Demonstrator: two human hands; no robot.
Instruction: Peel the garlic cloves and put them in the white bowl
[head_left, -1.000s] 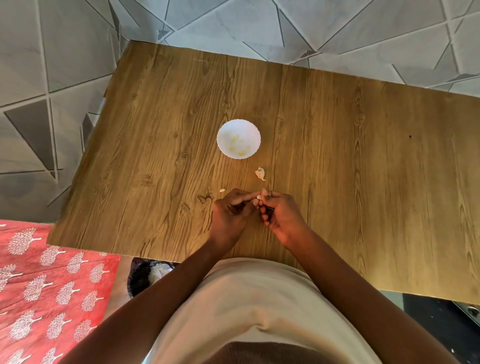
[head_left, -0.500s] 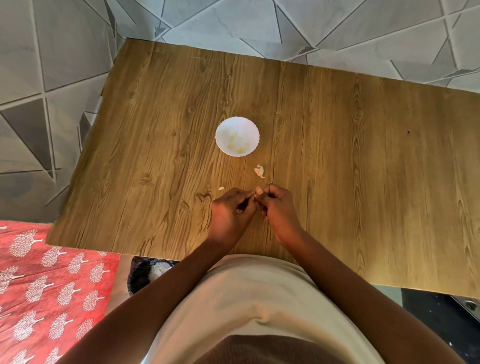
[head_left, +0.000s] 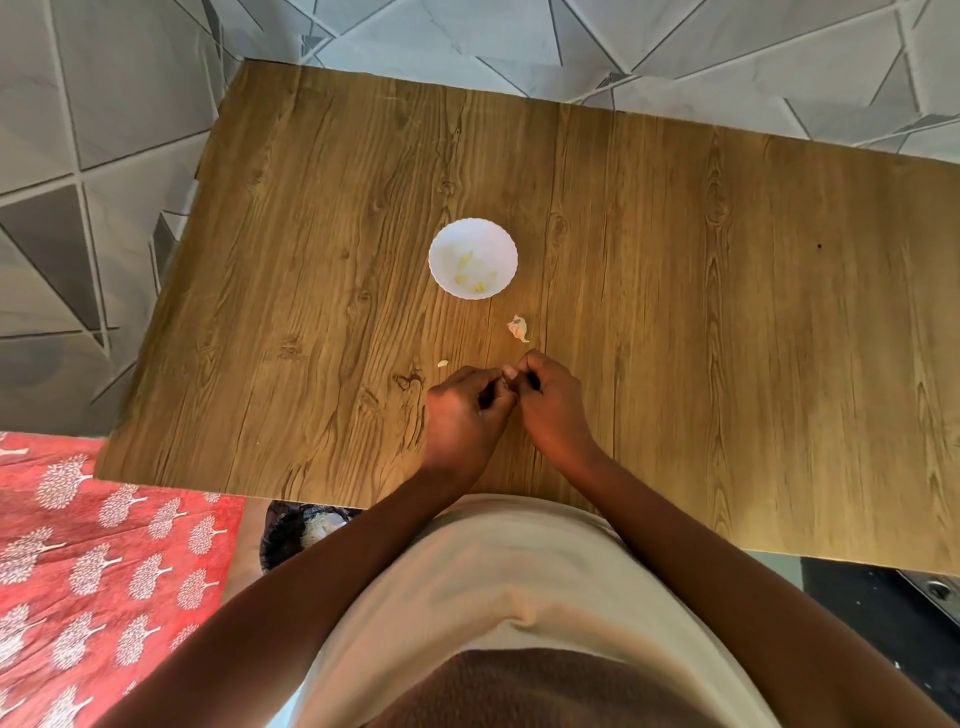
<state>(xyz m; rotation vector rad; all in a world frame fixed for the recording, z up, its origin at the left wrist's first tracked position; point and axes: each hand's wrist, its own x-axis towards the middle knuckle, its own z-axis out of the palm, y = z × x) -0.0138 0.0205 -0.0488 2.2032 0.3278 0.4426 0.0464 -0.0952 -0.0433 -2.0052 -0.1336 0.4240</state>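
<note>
bowl (head_left: 472, 234) on table (head_left: 727, 338), hands (head_left: 511, 400) before it

a small round white bowl with a scalloped rim (head_left: 440, 244) stands upright near the middle of the wooden top, a few pale yellow peeled garlic cloves (head_left: 471, 274) lying inside. at its 5 o'clock, just apart, lies one whitish unpeeled garlic clove (head_left: 518, 328); a tiny pale scrap of garlic skin (head_left: 442, 364) lies at 6 o'clock.
</note>
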